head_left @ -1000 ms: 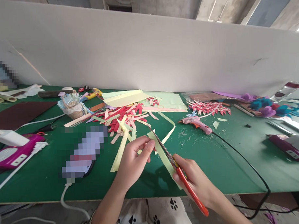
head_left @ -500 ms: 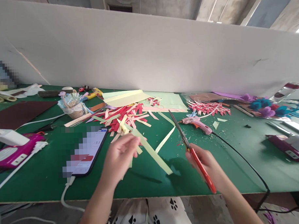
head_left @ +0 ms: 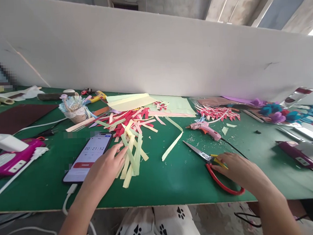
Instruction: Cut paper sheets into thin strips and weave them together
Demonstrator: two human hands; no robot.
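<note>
Paper strips [head_left: 133, 156], light green and yellow, lay in a messy bunch on the green tabletop [head_left: 154, 191], just to the right of the phone [head_left: 89, 155]. One bent green strip [head_left: 173, 144] lay by itself, farther right of the phone. I saw the person's left hand [head_left: 104, 167] reaching past the phone's right side, with its fingertips on or just over the bunch; I could not tell which. The grip of that hand was loose, with the fingers a little apart and nothing pinched that I could see.

The right hand [head_left: 240, 171] was well to the right of the phone. Its fingers were at the handles of the scissors [head_left: 208, 157], on the yellow part, but I could not tell if that grip was tight. The blades pointed back and toward the phone's side.

Red and pink strips [head_left: 124, 122] were piled behind the phone and a bit to its right. A pink glue gun [head_left: 207, 128] lay far to the phone's right. A little basket [head_left: 78, 113] stood behind the phone, and a purple power box [head_left: 21, 156] sat to its left.
</note>
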